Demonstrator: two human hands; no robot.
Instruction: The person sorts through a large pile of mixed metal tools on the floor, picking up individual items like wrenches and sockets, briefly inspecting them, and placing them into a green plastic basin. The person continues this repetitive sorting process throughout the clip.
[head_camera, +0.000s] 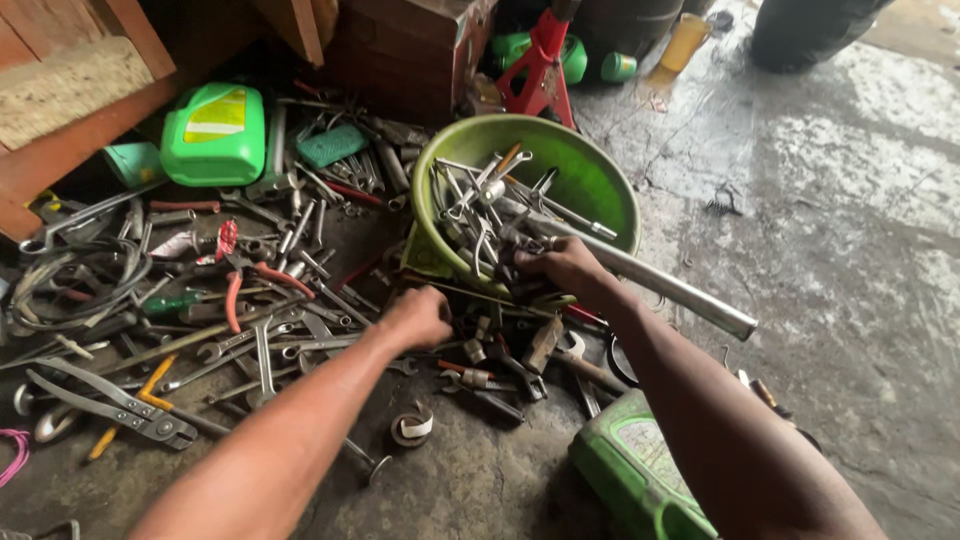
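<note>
Green basin (590, 180), round plastic, tilted on the concrete floor (850, 260) at centre of view, loaded with spanners and long metal tools; largest item of the working group

Steel pipe (660, 285), long and grey, lying across the basin's rim and running out toward 4 o'clock, its far end over bare floor

Green jerrycan (214, 133), at 10 o'clock from the basin, standing against a wooden board (75, 95)

Second green container (640, 480), at 6 o'clock from the basin, lying flat just beside the right forearm

Red jack stand (540, 65), at 12 o'clock from the basin, upright

Bolt cutter (110, 405), black-jawed with yellow grips, at 8 o'clock, well apart from both hands

Red-handled pliers (245, 275), at 9 o'clock among the loose spanners (260, 350) spread over the floor

Right hand (560, 265), at the basin's near rim at 6 o'clock, fingers curled down into the tools there; what they grip is hidden among the metal and cannot be told

Left hand (418, 318), at 7 o'clock from the basin, just outside its rim, knuckles up, fingers bent under into the floor pile; whether they hold anything cannot be told

Small metal ring clamp (412, 425), on the floor at 6 o'clock from the left hand
</note>
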